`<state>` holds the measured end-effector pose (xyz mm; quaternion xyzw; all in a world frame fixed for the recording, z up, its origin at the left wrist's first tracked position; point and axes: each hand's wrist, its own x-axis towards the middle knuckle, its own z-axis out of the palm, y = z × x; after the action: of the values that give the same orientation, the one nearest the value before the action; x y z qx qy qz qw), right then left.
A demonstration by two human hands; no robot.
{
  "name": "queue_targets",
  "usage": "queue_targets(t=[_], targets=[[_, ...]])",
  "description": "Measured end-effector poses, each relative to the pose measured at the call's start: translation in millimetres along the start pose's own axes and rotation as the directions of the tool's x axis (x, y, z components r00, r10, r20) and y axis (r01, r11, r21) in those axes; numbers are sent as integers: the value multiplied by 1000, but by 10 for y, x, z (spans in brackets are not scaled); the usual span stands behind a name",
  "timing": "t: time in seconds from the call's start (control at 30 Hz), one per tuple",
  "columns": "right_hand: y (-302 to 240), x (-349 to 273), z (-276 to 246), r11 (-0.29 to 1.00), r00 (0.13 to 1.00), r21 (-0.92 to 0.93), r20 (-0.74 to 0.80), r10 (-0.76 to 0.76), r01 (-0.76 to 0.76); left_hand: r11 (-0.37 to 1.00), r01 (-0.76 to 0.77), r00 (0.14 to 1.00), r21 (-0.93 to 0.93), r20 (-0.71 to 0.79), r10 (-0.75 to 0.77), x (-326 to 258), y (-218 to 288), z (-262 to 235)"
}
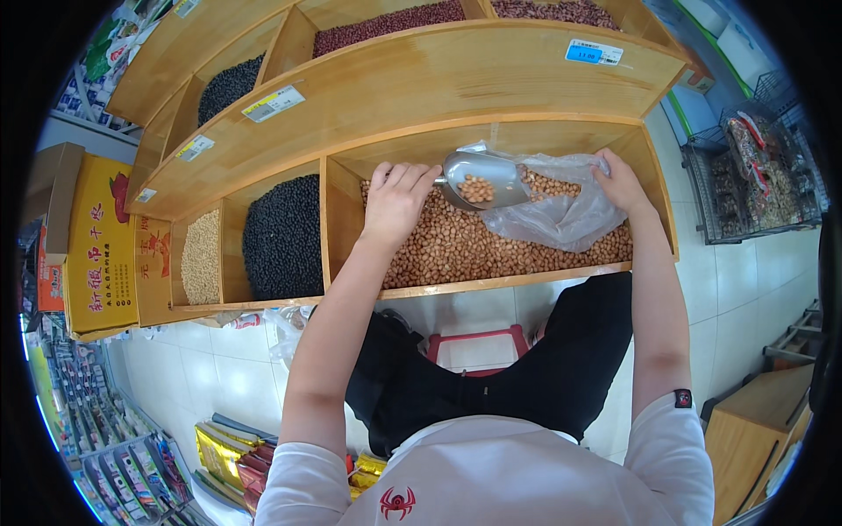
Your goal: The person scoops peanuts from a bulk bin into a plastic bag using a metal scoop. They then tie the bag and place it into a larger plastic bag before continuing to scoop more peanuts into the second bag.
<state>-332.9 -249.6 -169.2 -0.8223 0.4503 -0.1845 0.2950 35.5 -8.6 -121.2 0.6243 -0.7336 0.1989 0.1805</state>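
Note:
My left hand (395, 200) is closed round the handle of a metal scoop (484, 168). Some peanuts (476, 188) lie in the scoop, and its mouth points right, at the opening of a clear plastic bag (561, 215). My right hand (621, 181) grips the bag's edge at the right. More peanuts show at the bag's opening; whether they are inside it or seen through it, I cannot tell. Scoop and bag are over a wooden bin compartment filled with loose peanuts (447, 254).
Left of the peanuts, compartments hold black beans (285, 237) and pale beans (202, 254). Red beans (386, 26) fill a higher tier behind a wooden board (421, 88). A yellow carton (96, 245) stands at the left, a wire basket (745, 175) at the right. A red stool (478, 337) shows between my legs.

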Motion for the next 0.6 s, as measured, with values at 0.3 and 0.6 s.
queue_targets(t=[0.3, 0.6], targets=[[-38, -5, 0, 1000, 1000, 7, 13, 19, -19, 998, -11, 1000, 66, -27, 13, 14, 27, -56], [-51, -6, -6, 1000, 1000, -5, 12, 15, -15, 978, 181, 982, -101, -36, -186, 0, -96, -86]])
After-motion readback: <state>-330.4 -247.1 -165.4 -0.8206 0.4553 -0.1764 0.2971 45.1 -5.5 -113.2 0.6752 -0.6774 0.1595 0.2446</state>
